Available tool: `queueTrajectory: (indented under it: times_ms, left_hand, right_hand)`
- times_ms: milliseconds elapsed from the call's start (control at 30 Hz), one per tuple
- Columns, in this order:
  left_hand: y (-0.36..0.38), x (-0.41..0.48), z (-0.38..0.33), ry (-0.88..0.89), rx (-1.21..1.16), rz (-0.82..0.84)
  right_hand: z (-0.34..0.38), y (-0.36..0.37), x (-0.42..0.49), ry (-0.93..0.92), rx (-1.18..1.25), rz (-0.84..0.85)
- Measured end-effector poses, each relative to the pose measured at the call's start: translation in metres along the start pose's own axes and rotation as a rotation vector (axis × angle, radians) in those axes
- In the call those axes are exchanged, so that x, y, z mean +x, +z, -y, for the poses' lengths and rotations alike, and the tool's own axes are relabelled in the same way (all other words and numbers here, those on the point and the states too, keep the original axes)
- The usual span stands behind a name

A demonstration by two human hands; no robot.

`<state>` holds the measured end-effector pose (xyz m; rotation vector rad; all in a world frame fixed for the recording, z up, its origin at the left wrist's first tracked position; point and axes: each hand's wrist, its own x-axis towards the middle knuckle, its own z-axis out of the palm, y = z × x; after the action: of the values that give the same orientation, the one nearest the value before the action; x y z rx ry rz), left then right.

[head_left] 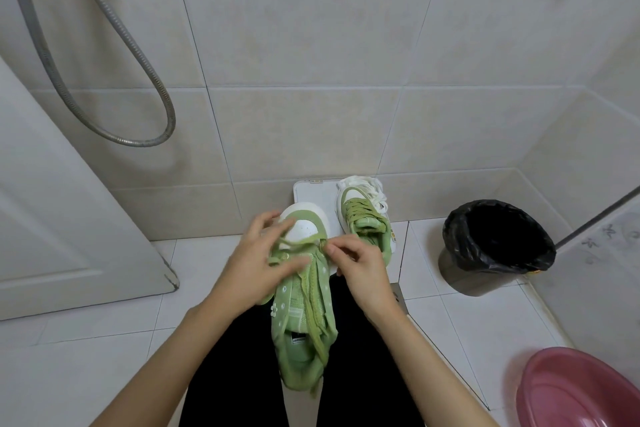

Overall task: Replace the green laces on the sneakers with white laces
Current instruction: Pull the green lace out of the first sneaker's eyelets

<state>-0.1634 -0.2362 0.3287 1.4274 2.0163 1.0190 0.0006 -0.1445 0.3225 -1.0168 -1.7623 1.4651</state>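
Two sneakers are in view, and every place here is given from the one being held. Far up and to the left of it, a metal shower hose [133, 142] loops down the tiled wall. A white door [52, 201] stands left of the held sneaker.

The left hand [256, 263] rests on that sneaker's left side. Its fingers are spread and fairly straight, reaching over the toe end, and the thumb lies on the tongue. The held sneaker [301, 315] is green with a white toe. It lies on the person's lap, over black trousers [360, 374], with the toe pointing away from the person.

Its green lace [313, 312] is mostly pulled out and trails loose down the tongue and past the heel. One strand still crosses the front between the hands. The right hand [360, 263] is at the sneaker's right edge and pinches the lace between thumb and fingertips by an eyelet.

Beyond the toe, a flat white board [313, 196] lies on the floor against the wall. The second sneaker [363, 222] stands on it, up and to the right of the held one, still laced in green. White laces [367, 185] are bunched at its far end.

Further right of the held sneaker stands a bin [495, 246] with a black liner. A pink basin [581, 392] sits low to the far right.
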Motion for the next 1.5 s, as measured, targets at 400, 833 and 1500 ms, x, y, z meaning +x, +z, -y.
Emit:
queueTrajectory:
  times_ms: [400, 833, 1500]
  left_hand:
    - [0.021, -0.001, 0.006, 0.095, 0.332, 0.072]
    - [0.001, 0.003, 0.013, 0.012, -0.076, 0.256]
    - [0.025, -0.005, 0.017, 0.102, 0.107, 0.101]
  right_hand:
    - [0.026, -0.003, -0.014, 0.039, 0.209, 0.091]
    - [0.053, -0.006, -0.01, -0.13, -0.119, 0.038]
    - [0.013, 0.004, 0.001, -0.026, -0.068, 0.062]
